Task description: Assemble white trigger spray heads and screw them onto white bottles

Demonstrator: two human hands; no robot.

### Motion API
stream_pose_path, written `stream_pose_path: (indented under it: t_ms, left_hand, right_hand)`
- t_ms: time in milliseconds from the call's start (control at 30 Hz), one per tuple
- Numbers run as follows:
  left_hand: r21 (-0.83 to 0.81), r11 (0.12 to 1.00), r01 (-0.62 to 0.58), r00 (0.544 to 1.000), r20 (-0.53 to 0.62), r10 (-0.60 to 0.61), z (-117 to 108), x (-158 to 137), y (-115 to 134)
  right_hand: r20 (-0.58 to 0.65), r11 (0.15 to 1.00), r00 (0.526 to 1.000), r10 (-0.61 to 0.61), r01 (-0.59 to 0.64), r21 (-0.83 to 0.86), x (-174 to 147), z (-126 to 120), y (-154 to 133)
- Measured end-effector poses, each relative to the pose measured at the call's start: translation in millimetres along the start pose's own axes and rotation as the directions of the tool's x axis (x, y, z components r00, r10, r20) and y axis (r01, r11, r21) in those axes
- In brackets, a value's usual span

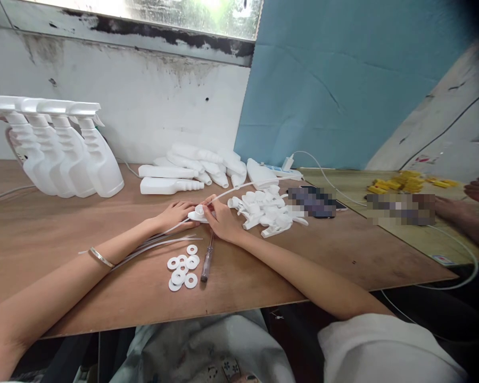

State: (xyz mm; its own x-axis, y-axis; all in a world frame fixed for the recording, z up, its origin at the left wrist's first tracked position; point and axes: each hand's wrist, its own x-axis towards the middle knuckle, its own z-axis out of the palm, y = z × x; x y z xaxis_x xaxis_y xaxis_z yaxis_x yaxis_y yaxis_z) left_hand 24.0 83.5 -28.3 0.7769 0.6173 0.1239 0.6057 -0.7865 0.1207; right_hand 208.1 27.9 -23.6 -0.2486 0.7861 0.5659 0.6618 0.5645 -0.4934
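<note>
Both of my hands meet over the middle of the table around a white plastic spray head (198, 214). My left hand (175, 215) is at its left side, fingers closed against it and partly hidden behind it. My right hand (222, 221) grips it from the right with thumb and fingers. A thin white tube (247, 184) runs from my right fingers toward the back right. Below my hands lies a screwdriver (207, 263) with a clear handle, beside several white ring washers (191, 280). More thin tubes (159, 244) lie under my left forearm.
White spray bottles (99, 159) stand at the back left. Empty white bottles (171, 185) lie in a heap behind my hands. Loose spray heads (263, 210) are piled on the right, near a power strip (281, 171). Yellow parts (407, 182) and another person's hand (455, 210) are at far right.
</note>
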Motion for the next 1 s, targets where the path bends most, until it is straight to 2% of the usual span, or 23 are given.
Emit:
stream_pose_path:
  t_ms: [133, 233, 400, 633, 833, 1000]
  left_hand:
    - [0.002, 1.000, -0.008, 1.000, -0.014, 0.008, -2.1, -1.4, 2.4]
    - [0.001, 1.000, -0.013, 1.000, -0.010, 0.013, -3.0, -1.8, 3.4]
    - [0.007, 1.000, -0.006, 1.000, -0.007, 0.006, -2.9, -1.4, 4.0]
    - [0.000, 1.000, -0.012, 1.000, -0.010, 0.012, -1.2, -1.1, 2.2]
    - [0.009, 1.000, 0.002, 1.000, 0.004, -0.002, 0.0, -0.6, 0.6]
    - [-0.009, 1.000, -0.015, 1.000, 0.004, 0.015, -3.3, -2.1, 3.1]
  right_hand:
    - [0.018, 0.981, 0.997, -0.069, 0.071, -0.179, 5.2, 0.9, 0.5]
    - [0.094, 0.928, 0.983, -0.155, 0.178, -0.328, 8.3, -2.1, -2.7]
    - [0.194, 0.884, 0.972, -0.131, 0.203, -0.421, 11.9, -8.9, -9.3]
    - [0.150, 0.933, 0.979, -0.136, 0.177, -0.314, 11.4, -10.0, -5.2]
    - [0.077, 0.982, 0.987, -0.144, 0.152, -0.110, 12.6, -11.1, -1.6]
    - [0.023, 0.988, 0.990, -0.136, 0.134, 0.076, 14.0, -11.1, -1.4]
